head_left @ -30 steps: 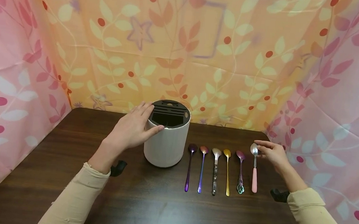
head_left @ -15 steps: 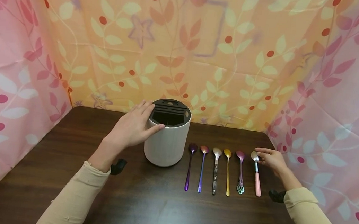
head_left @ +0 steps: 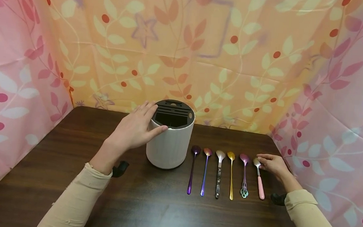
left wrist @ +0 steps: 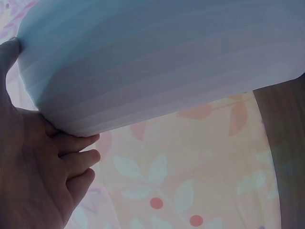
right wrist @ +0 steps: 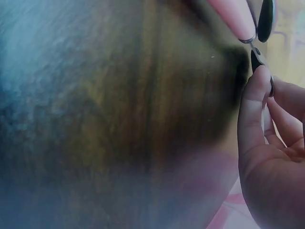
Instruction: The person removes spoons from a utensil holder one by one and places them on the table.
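Note:
In the head view my left hand (head_left: 134, 129) rests against the rim of a white round utensil holder (head_left: 167, 149), fingers straight along its left side and thumb at the front. The left wrist view shows the fingers and thumb touching the holder's white wall (left wrist: 167, 67). At the right end of a row of spoons, my right hand (head_left: 274, 165) pinches the bowl of a spoon with a pink handle (head_left: 260, 187). That spoon slants slightly, its handle toward me. In the right wrist view, thumb and fingers meet on the bowl below the pink handle (right wrist: 236, 19).
Left of the pink-handled spoon lie a purple-and-green ornate spoon (head_left: 244, 176), a gold spoon (head_left: 231, 176), a dark-patterned-handle spoon (head_left: 218, 179), a blue-purple spoon (head_left: 204, 175) and a dark purple spoon (head_left: 191, 174). A black slotted insert (head_left: 175, 107) tops the holder. Patterned cloth (head_left: 185, 57) surrounds the table (head_left: 131, 205).
My right hand and the pink-handled spoon have shifted toward me, and the spoon's handle end has swung to the right. My left hand stays on the holder.

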The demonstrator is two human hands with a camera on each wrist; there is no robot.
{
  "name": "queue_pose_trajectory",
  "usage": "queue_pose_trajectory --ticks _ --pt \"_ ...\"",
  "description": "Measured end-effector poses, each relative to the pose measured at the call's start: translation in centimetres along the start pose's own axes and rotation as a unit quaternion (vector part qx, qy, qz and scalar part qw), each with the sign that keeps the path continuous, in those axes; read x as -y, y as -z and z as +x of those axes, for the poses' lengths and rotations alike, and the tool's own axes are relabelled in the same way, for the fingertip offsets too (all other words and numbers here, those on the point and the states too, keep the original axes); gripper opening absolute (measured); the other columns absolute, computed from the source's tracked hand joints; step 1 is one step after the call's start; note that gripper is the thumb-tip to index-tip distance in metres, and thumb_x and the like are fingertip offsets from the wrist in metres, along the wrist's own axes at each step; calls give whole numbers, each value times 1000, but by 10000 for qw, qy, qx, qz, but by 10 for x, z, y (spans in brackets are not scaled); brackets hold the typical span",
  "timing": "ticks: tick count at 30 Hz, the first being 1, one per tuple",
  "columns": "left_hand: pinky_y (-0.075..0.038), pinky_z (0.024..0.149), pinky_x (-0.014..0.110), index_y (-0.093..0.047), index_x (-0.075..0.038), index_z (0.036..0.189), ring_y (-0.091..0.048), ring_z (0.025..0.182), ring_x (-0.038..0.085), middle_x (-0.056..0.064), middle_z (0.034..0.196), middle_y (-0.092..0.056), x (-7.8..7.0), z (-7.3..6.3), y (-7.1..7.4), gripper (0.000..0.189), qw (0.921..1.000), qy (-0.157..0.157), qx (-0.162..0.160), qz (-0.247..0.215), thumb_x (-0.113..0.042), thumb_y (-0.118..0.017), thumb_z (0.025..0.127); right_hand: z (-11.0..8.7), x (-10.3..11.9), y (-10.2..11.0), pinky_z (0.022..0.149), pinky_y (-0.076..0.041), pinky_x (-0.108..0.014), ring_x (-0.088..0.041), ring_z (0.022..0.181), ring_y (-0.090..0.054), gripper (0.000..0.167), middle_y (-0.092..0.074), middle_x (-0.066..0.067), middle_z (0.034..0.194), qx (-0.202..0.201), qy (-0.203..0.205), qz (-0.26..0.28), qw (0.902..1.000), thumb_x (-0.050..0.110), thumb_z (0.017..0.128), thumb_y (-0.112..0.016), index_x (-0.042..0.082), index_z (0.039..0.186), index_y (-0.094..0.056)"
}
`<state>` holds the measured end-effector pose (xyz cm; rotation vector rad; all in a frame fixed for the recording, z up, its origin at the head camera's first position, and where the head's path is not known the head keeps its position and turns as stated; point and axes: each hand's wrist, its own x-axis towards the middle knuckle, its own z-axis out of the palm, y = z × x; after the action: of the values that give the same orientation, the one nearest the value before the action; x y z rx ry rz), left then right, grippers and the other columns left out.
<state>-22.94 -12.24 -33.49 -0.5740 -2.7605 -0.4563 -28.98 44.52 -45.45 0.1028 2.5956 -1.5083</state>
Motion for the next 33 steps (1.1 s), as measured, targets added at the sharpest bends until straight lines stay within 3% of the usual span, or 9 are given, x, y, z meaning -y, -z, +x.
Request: queue_pose_trajectory --ticks 6,11,15,22,25,27,30,33 --pt "-19 129 50 -33 -2 161 -17 159 33 14 170 -27 -2 -1 0 97 10000 4 11 -18 -75 -44 99 -5 0 0 76 -62 -25 -3 80 -68 47 -70 -9 117 -95 -40 -16 9999 8 107 -57 -22 141 -47" --pt "-17 129 49 -33 -1 161 -17 159 34 14 170 -27 -3 -2 2 97 10000 -1 31 -46 -75 -44 99 -9 2 2 71 -62 -24 -4 75 -68 45 -72 -7 102 -325 -29 -533 9980 12 107 -59 -22 135 -53" --pt "-17 129 49 -33 -2 162 -17 159 34 14 170 -27 -5 -1 3 96 10000 25 34 -47 -74 -45 99 -10 5 3 67 -62 -24 -7 71 -68 45 -71 -10 96 -434 25 -906 9949 14 106 -61 -22 131 -56" --pt "-16 129 50 -32 -2 162 -15 159 35 15 171 -25 -5 2 7 98 9999 31 113 -16 -76 -42 99 -11 10 1 66 -62 -25 -10 70 -67 44 -70 -16 97 -624 22 -1065 9923 16 107 -57 -22 130 -57" --pt "-15 129 52 -32 -1 162 -14 159 36 16 171 -24 -5 3 9 98 9998 45 181 66 -76 -41 99 -15 16 -1 70 -64 -33 -22 77 -71 47 -68 -30 109 -794 156 -1513 9852 21 108 -54 -19 132 -56" --pt "-15 129 53 -32 -1 162 -14 159 37 16 171 -24 -6 4 11 98 9997 65 210 107 -76 -41 99 -17 24 -3 83 -62 -44 -37 93 -72 50 -64 -36 124 -954 312 -1938 9759 26 109 -51 -16 135 -56" --pt "-14 129 54 -33 -2 162 -13 160 36 16 171 -22 -6 6 14 100 9996 99 225 160 -79 -40 98 -20 38 -7 100 -50 -62 -54 119 -59 53 -54 -38 140 -1144 577 -2420 9618 31 111 -46 -12 142 -52" --pt "-13 129 52 -29 -4 163 -13 160 35 15 173 -18 -6 6 16 102 9996 103 221 165 -81 -40 96 -24 54 -15 108 -39 -69 -58 132 -47 58 -45 -39 149 -1321 876 -2469 9560 34 111 -42 -9 149 -45"
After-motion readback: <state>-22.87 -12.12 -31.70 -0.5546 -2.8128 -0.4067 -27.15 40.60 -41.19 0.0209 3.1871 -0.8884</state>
